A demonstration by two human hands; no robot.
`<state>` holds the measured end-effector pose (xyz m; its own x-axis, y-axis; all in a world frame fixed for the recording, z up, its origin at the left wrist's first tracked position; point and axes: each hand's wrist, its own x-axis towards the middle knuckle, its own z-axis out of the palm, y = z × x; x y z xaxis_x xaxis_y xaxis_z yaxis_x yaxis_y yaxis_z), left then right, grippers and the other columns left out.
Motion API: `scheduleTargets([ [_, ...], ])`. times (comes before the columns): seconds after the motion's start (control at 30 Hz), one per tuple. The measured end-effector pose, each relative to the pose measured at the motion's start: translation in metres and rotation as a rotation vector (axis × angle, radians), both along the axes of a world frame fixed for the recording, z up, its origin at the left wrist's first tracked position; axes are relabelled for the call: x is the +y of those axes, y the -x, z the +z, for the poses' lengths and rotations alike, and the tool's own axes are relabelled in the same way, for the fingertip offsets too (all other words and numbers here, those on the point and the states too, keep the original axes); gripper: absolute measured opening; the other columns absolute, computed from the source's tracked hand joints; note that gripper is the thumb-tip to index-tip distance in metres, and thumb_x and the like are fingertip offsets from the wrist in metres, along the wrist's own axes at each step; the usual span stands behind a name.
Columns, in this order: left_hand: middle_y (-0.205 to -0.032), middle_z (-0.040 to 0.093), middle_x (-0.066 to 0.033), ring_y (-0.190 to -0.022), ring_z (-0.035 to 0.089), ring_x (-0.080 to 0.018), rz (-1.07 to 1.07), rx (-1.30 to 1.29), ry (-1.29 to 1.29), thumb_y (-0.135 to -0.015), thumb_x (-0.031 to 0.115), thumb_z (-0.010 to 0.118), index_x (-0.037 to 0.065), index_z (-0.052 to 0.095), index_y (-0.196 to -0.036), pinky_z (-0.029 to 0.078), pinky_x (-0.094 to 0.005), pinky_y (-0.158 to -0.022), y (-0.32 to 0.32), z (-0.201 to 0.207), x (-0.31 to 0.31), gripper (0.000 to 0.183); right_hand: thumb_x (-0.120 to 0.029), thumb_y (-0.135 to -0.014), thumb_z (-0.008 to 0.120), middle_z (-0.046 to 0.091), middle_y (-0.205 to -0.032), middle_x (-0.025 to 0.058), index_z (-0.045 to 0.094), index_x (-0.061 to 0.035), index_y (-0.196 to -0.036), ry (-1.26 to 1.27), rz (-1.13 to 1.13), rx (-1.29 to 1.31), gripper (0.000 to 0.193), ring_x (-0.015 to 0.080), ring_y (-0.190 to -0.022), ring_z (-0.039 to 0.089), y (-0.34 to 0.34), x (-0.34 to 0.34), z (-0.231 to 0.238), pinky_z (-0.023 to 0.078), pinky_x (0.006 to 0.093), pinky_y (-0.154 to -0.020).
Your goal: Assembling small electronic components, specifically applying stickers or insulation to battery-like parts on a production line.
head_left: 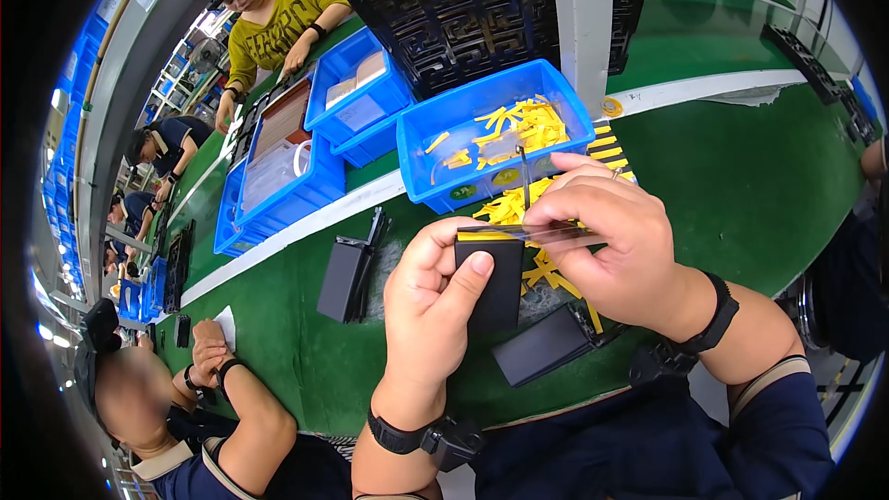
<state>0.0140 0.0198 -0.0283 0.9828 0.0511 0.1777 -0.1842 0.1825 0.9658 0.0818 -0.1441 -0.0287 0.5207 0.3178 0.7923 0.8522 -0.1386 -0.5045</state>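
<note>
My left hand [428, 301] is closed round a flat black rectangular block [494, 282], thumb on its front face. A yellow strip [489, 235] lies along the block's upper end. From that end a thin dark strip [530, 232] reaches toward my right hand [607, 227]. The right fingers are pinched together around a slim metal tool, apparently tweezers [525, 171], pointing away from me; they also touch the dark strip. Loose yellow strips [505, 209] lie behind and below my hands. One similar black block [346, 280] stands to the left, another black block [546, 344] lies nearer me.
Ahead is a blue bin [421, 143] holding yellow pieces. More blue bins [329, 176] stand left of it. A white rail [278, 237] crosses the green table [296, 361], and a grey post [583, 28] rises behind. Co-workers sit at left, one [245, 398] close beside me.
</note>
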Motion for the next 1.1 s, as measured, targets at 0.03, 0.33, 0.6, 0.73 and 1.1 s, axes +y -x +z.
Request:
scheduleTargets([
  [0.03, -0.098, 0.063, -0.0071, -0.086, 0.059, -0.0079, -0.008, 0.011, 0.003, -0.089, 0.001, 0.052, -0.002, 0.049, -0.111, 0.047, -0.0203, -0.074, 0.000, -0.001, 0.000, 0.022, 0.007, -0.065, 0.063, 0.058, -0.068, 0.0078, 0.059, -0.0041, -0.079, 0.015, 0.021, 0.015, 0.018, 0.0248, -0.065, 0.058, 0.001, 0.001, -0.001, 0.046, 0.0410, -0.082],
  [0.33, -0.098, 0.063, -0.0074, -0.086, 0.059, -0.0087, -0.007, 0.010, 0.047, -0.090, 0.001, 0.052, -0.002, 0.049, -0.112, 0.048, -0.0212, -0.075, -0.001, -0.001, 0.001, 0.023, 0.006, -0.065, 0.064, 0.058, -0.068, 0.0092, 0.057, -0.0030, -0.078, 0.042, -0.072, -0.147, 0.017, 0.0261, -0.066, 0.058, 0.002, 0.001, 0.004, 0.046, 0.0405, -0.081],
  [0.6, -0.096, 0.065, -0.0076, -0.085, 0.059, -0.0081, 0.016, 0.026, 0.001, -0.089, 0.002, 0.054, -0.002, 0.049, -0.113, 0.047, -0.0204, -0.074, 0.001, 0.000, -0.002, 0.025, 0.005, -0.065, 0.064, 0.057, -0.068, 0.0095, 0.057, -0.0024, -0.077, -0.005, 0.016, 0.075, 0.015, 0.0262, -0.066, 0.056, 0.001, 0.002, -0.003, 0.045, 0.0366, -0.068],
  [0.73, -0.090, 0.067, -0.0079, -0.080, 0.061, -0.0085, 0.119, -0.004, -0.171, -0.087, 0.003, 0.058, -0.002, 0.053, -0.110, 0.048, -0.0211, -0.070, 0.004, -0.001, -0.006, 0.024, 0.001, -0.064, 0.069, 0.059, -0.069, 0.0071, 0.059, -0.0030, -0.073, 0.119, -0.075, -0.019, 0.014, 0.0227, -0.067, 0.060, 0.000, 0.001, -0.002, 0.048, 0.0410, -0.084],
  [1.1, -0.082, 0.061, -0.0014, -0.071, 0.053, -0.0044, 0.228, 0.002, -0.124, -0.089, 0.003, 0.051, -0.002, 0.057, -0.097, 0.044, -0.0199, -0.065, -0.006, -0.009, 0.004, 0.011, -0.002, -0.076, 0.061, 0.058, -0.075, 0.0144, 0.060, 0.0014, -0.093, 0.066, -0.243, 0.214, 0.018, 0.0297, -0.069, 0.058, -0.015, -0.003, -0.005, 0.047, 0.0362, -0.064],
])
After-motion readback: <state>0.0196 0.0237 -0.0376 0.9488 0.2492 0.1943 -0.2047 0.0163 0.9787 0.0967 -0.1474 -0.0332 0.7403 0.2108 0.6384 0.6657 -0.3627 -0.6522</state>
